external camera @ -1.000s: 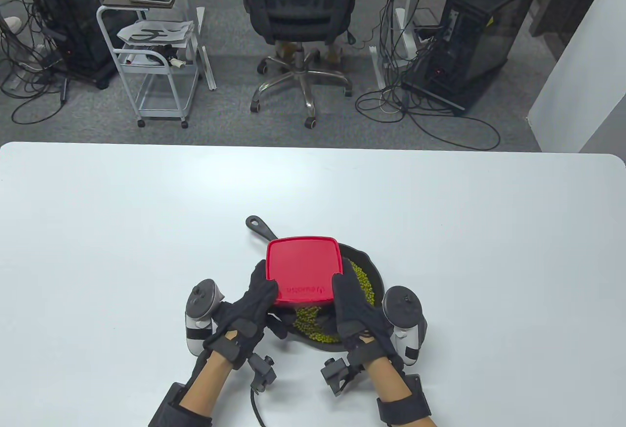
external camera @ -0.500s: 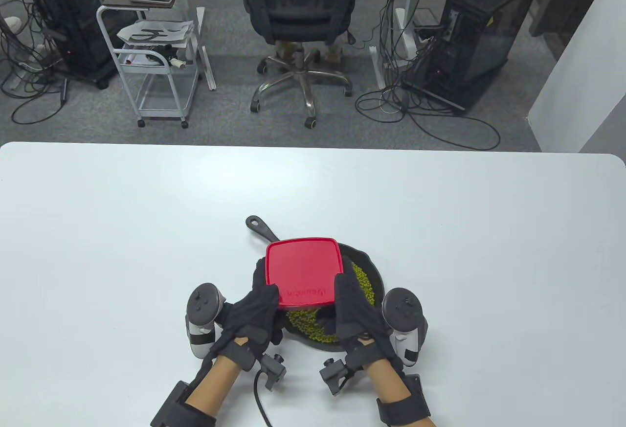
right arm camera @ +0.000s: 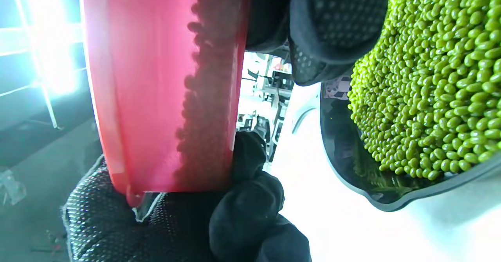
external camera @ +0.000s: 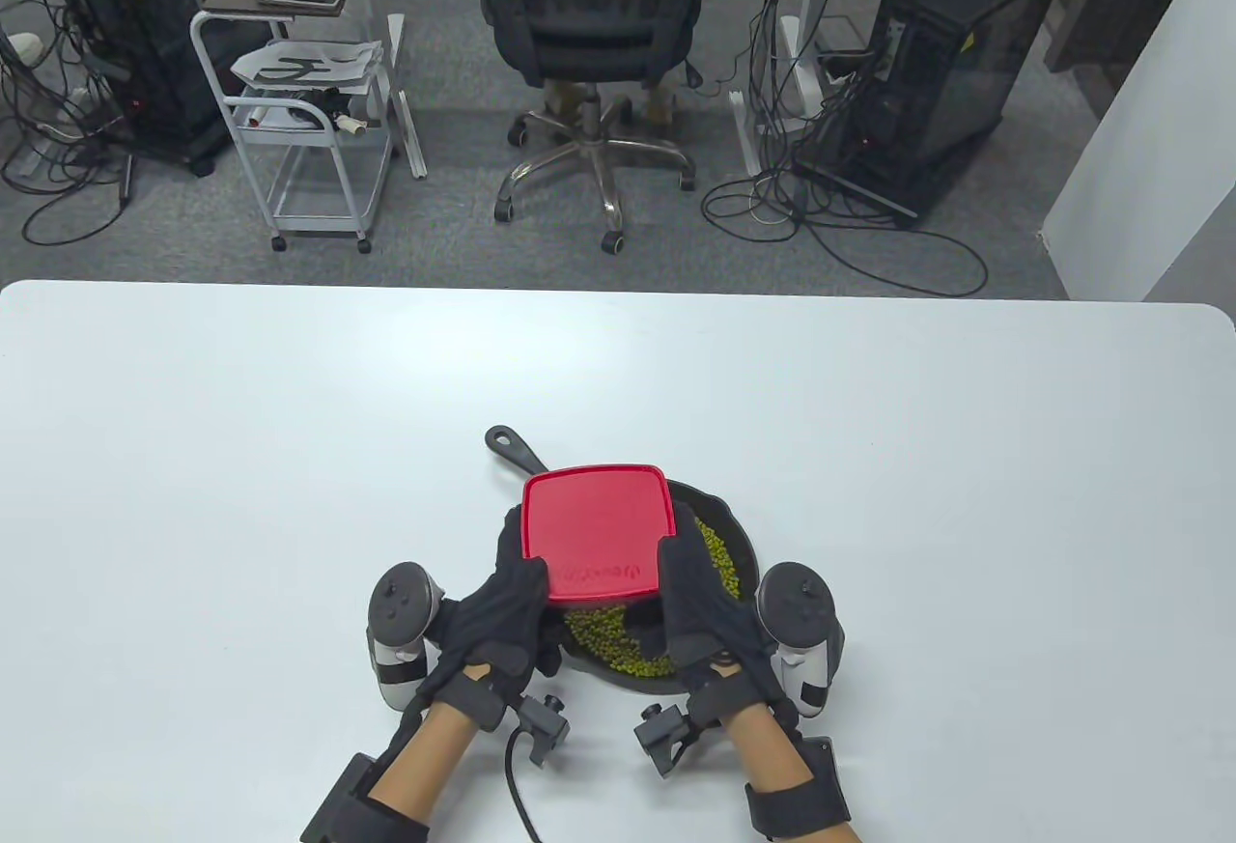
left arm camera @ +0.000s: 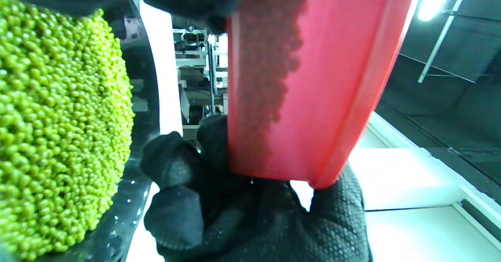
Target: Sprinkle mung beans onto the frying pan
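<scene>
A red square plastic container (external camera: pixel 596 531) is held upturned and tilted over a black cast-iron frying pan (external camera: pixel 739 539). My left hand (external camera: pixel 509 592) grips its left side and my right hand (external camera: pixel 688 592) grips its right side. Green mung beans (external camera: pixel 618 635) lie heaped in the pan. In the left wrist view the red container (left arm camera: pixel 313 82) shows dark shadows of beans through its wall, beside the bean heap (left arm camera: pixel 58 129). The right wrist view shows the same container (right arm camera: pixel 156 86), the beans (right arm camera: pixel 430 78) and the pan's rim (right arm camera: pixel 391 203).
The pan's handle (external camera: pixel 512 449) points to the far left. The white table (external camera: pixel 290 457) spreads around the pan. Beyond its far edge stand an office chair (external camera: pixel 589 42), a white cart (external camera: pixel 309 109) and computer towers.
The container has shifted slightly and tilted a little between frames; my hands keep their grip over the pan. The bean heap below looks much the same.
</scene>
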The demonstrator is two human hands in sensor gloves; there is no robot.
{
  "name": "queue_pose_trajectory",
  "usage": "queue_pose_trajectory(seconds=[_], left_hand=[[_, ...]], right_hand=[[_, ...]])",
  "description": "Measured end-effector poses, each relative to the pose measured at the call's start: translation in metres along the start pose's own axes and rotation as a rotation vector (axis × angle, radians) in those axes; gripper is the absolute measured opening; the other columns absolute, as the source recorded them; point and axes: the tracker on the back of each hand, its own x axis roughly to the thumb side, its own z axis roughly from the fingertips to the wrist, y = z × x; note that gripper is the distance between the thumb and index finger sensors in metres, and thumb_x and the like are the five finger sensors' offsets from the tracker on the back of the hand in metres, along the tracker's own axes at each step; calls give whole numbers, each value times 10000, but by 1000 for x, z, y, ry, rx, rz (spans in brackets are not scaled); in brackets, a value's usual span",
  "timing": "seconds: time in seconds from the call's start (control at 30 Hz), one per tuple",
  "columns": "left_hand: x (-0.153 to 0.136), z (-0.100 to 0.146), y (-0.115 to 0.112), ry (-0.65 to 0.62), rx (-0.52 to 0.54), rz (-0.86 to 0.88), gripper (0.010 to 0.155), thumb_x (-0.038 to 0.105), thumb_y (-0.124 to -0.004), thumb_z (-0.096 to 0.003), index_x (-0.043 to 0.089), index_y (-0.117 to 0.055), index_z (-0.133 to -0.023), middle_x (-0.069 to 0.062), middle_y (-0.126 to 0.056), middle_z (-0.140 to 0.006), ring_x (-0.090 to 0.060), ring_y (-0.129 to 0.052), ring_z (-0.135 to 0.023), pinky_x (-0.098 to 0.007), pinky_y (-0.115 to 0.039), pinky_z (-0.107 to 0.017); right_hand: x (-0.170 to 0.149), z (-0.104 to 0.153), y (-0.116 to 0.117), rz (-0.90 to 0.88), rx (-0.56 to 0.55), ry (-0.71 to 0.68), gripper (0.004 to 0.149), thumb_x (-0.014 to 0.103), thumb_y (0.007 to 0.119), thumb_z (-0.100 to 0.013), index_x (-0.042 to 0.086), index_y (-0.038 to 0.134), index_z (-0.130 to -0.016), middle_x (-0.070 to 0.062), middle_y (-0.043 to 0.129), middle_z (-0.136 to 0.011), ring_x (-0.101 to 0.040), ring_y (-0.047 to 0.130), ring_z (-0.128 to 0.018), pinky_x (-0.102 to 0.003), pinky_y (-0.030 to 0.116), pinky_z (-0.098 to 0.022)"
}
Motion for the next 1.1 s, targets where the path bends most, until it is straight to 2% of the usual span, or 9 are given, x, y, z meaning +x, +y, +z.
queue_pose_trajectory(seconds=[0.17, 0.3, 0.4, 0.53, 0.7, 0.73, 0.77, 0.83, 1.1], left_hand=[[6, 5, 9, 4, 52, 59, 960, 780, -624, -485, 184, -240, -1133, -196, -762, -837, -246, -921, -344, -384, -893, -167], [22, 7, 28, -17, 107, 102, 918, 764, -647, -492, 222, -300, -1147, -205, -756, -864, -285, -921, -382, -391, -893, -190], [34, 8, 51, -11, 159, 130, 902, 755, -656, -497, 236, -321, -1154, -210, -746, -880, -302, -918, -405, -397, -894, -209], [42, 16, 96, 9, 218, 83, 881, 753, -652, -505, 253, -340, -1160, -209, -735, -896, -310, -914, -429, -401, -895, -232], [26, 30, 143, 86, 344, 76, 863, 738, -658, -510, 257, -360, -1161, -223, -726, -902, -318, -912, -440, -404, -896, -241], [20, 32, 150, 146, 372, 75, 855, 732, -659, -512, 253, -366, -1157, -230, -728, -899, -311, -916, -435, -395, -902, -233], [14, 33, 155, 206, 392, 84, 848, 722, -664, -515, 255, -367, -1157, -238, -716, -908, -316, -913, -444, -396, -903, -239], [5, 32, 158, 242, 395, 57, 834, 700, -675, -515, 265, -361, -1153, -250, -690, -928, -335, -902, -468, -411, -897, -259], [-15, 27, 154, 331, 359, 25, 808, 683, -672, -526, 257, -405, -1159, -271, -685, -940, -354, -892, -486, -427, -891, -279]], right_hand=[[2, 0, 0, -20, 81, -18, 826, 703, 485, -576, 173, 236, -1158, -182, 724, -971, -486, 835, -663, -397, 816, -418], [5, 1, -4, -30, 74, -31, 804, 674, 484, -584, 159, 247, -1154, -193, 693, -992, -497, 818, -681, -409, 809, -433], [5, 2, -10, -36, 55, -40, 798, 665, 484, -588, 160, 237, -1154, -196, 681, -1003, -501, 807, -696, -415, 805, -445], [8, 4, -18, -57, 42, -51, 794, 659, 485, -590, 160, 233, -1154, -198, 675, -1010, -504, 801, -703, -420, 803, -452], [7, 4, -23, -63, 35, -53, 788, 656, 484, -591, 160, 243, -1154, -195, 675, -1011, -504, 799, -706, -421, 802, -455], [6, 4, -24, -64, 37, -49, 787, 656, 484, -591, 162, 242, -1154, -197, 673, -1012, -504, 799, -707, -421, 802, -455], [5, 4, -24, -65, 36, -47, 784, 654, 485, -591, 161, 246, -1153, -195, 675, -1011, -504, 799, -708, -422, 802, -455], [4, 5, -25, -65, 40, -42, 781, 650, 485, -592, 161, 249, -1153, -194, 677, -1010, -505, 798, -709, -423, 802, -456], [3, 6, -24, -51, 44, -31, 779, 650, 486, -592, 160, 256, -1153, -196, 675, -1010, -505, 795, -712, -425, 801, -457]])
